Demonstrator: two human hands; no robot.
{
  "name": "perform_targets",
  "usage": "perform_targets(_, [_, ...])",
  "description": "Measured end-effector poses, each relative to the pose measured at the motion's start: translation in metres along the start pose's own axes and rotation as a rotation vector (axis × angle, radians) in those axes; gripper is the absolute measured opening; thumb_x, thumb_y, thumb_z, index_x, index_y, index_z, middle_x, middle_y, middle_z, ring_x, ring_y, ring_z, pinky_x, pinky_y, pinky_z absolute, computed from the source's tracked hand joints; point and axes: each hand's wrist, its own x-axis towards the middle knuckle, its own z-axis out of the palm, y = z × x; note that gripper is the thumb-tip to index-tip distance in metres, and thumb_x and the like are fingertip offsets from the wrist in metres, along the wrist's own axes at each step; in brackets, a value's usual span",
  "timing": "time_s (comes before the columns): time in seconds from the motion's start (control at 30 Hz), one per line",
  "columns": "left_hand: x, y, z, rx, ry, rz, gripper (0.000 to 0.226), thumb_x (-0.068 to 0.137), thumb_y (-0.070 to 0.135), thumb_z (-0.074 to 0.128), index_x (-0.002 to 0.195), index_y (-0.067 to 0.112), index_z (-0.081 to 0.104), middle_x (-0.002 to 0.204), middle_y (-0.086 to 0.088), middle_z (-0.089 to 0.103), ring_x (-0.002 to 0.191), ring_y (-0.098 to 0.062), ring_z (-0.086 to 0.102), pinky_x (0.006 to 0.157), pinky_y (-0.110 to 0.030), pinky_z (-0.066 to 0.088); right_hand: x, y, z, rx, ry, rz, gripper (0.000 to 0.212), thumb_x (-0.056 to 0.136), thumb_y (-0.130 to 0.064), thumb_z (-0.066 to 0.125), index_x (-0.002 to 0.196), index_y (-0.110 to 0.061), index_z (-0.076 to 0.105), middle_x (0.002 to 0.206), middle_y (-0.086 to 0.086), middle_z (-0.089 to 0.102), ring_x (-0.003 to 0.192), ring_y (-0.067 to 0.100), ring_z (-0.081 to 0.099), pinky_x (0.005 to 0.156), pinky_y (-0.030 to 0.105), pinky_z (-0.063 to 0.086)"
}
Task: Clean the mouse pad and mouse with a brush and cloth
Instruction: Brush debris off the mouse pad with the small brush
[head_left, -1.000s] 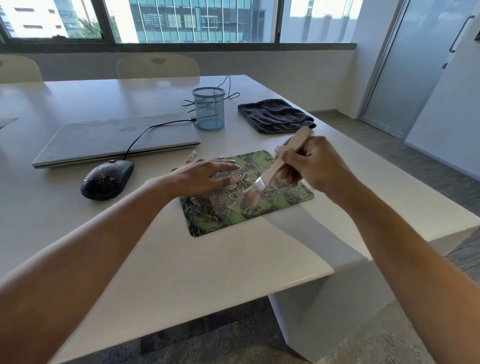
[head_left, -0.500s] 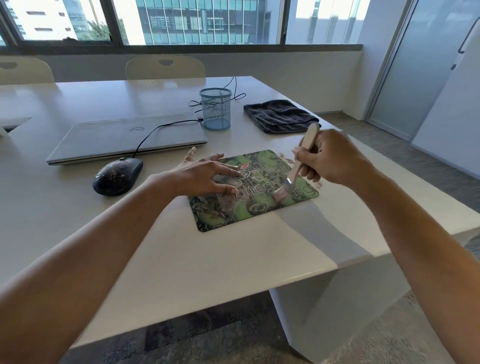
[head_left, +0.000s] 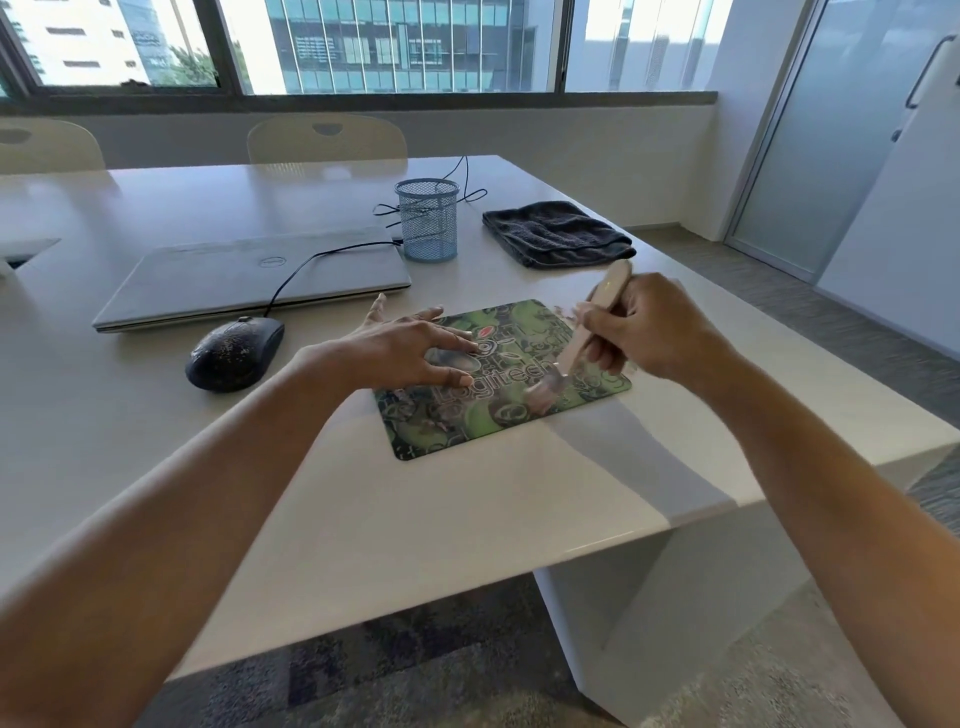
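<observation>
White table (head_left: 311, 519) | green Logitech-printed pad (head_left: 498, 410) lay flat | left hand (head_left: 410, 353) fingers spread on pad | right hand (head_left: 644, 332) clamped on brush (head_left: 576, 338), bristles touching pad

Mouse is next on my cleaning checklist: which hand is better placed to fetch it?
Left hand: free, flat on the mouse pad, nearest the mouse. Right hand holds the brush.

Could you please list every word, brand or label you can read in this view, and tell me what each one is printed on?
"Logitech": in large outlined letters across the green mouse pad, partly covered by the left hand.
Round logo on the closed laptop lid: too small to read for certain.
Small red oval badge on the mouse pad: too blurred to read.
Mouse, brush, cloth, mesh cup: no text visible.
</observation>
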Motion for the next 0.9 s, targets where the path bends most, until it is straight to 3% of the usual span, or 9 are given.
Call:
perform_targets(0.17, [-0.002, 0.001, 0.000, 0.027, 0.015, -0.015, 0.057, 0.080, 0.064, 0.044, 0.134, 0.046, 0.039, 0.148, 0.022, 0.031, 0.144, -0.007, 0.005, 0.108, -0.062, -0.012, 0.007, 0.016, -0.022, -0.066, 0.040, 0.058, 0.034, 0.091, -0.019, 0.058, 0.058, -0.010, 0.062, 0.053, 0.004, 0.066, 0.036, 0.007, 0.057, 0.041, 0.012, 0.044])
perform_targets(0.27, [-0.008, 0.001, 0.004, 0.053, 0.074, -0.002, 0.064, 0.080, 0.065, 0.041, 0.139, 0.041, 0.032, 0.151, 0.018, 0.026, 0.144, -0.009, 0.007, 0.108, -0.062, -0.010, 0.010, 0.015, -0.020, -0.098, 0.041, 0.030, 0.033, 0.090, -0.020, 0.058, 0.059, -0.012, 0.062, 0.048, 0.000, 0.065, 0.037, 0.006, 0.057, 0.039, 0.011, 0.043])
perform_targets(0.4, [-0.031, -0.019, 0.007, -0.092, 0.191, -0.147, 0.101, 0.065, 0.088, 0.027, 0.147, 0.031, 0.014, 0.156, 0.009, 0.011, 0.144, -0.008, 0.004, 0.110, -0.057, -0.012, 0.012, 0.013, -0.020, -0.121, 0.021, 0.000, 0.028, 0.090, -0.020, 0.059, 0.063, -0.014, 0.062, 0.050, 0.000, 0.065, 0.038, 0.006, 0.058, 0.040, 0.012, 0.044])
perform_targets(0.47, [-0.048, -0.036, 0.008, -0.074, 0.183, -0.218, 0.128, 0.043, 0.099, 0.019, 0.148, 0.027, 0.005, 0.156, 0.010, 0.003, 0.143, -0.008, 0.000, 0.111, -0.053, -0.011, 0.013, 0.014, -0.020, -0.120, 0.015, -0.011, 0.028, 0.090, -0.020, 0.058, 0.064, -0.014, 0.062, 0.051, 0.001, 0.065, 0.038, 0.006, 0.058, 0.040, 0.011, 0.044])
perform_targets(0.53, [-0.065, -0.048, 0.009, -0.091, 0.151, -0.258, 0.139, 0.035, 0.100, 0.022, 0.149, 0.023, 0.000, 0.157, 0.007, 0.000, 0.143, -0.006, -0.002, 0.114, -0.047, -0.010, 0.014, 0.014, -0.019, -0.119, 0.015, -0.016, 0.028, 0.090, -0.020, 0.058, 0.064, -0.014, 0.062, 0.051, 0.001, 0.065, 0.038, 0.006, 0.058, 0.040, 0.011, 0.043])
perform_targets(0.6, [-0.073, -0.053, 0.011, -0.137, 0.149, -0.273, 0.135, 0.041, 0.096, 0.027, 0.149, 0.020, 0.000, 0.157, 0.003, 0.000, 0.143, -0.006, -0.002, 0.117, -0.039, -0.009, 0.015, 0.013, -0.019, -0.125, 0.010, -0.022, 0.027, 0.090, -0.020, 0.059, 0.064, -0.014, 0.062, 0.048, 0.000, 0.065, 0.038, 0.006, 0.058, 0.039, 0.011, 0.043])
perform_targets(0.73, [-0.072, -0.051, 0.015, -0.135, 0.157, -0.321, 0.099, 0.077, 0.078, 0.029, 0.149, 0.014, 0.006, 0.157, -0.002, 0.005, 0.144, -0.010, 0.000, 0.118, -0.033, -0.003, 0.017, 0.012, -0.018, -0.134, -0.010, -0.042, 0.028, 0.090, -0.020, 0.058, 0.064, -0.012, 0.062, 0.048, -0.003, 0.066, 0.038, 0.006, 0.058, 0.039, 0.011, 0.042])
perform_targets(0.9, [-0.067, -0.053, 0.018, -0.087, 0.099, -0.331, 0.083, 0.083, 0.064, 0.021, 0.148, 0.014, 0.012, 0.157, -0.001, 0.007, 0.144, -0.010, 0.001, 0.119, -0.036, 0.001, 0.017, 0.011, -0.019, -0.111, -0.008, -0.048, 0.027, 0.090, -0.020, 0.058, 0.065, -0.012, 0.062, 0.047, 0.000, 0.065, 0.038, 0.008, 0.059, 0.040, 0.012, 0.043])
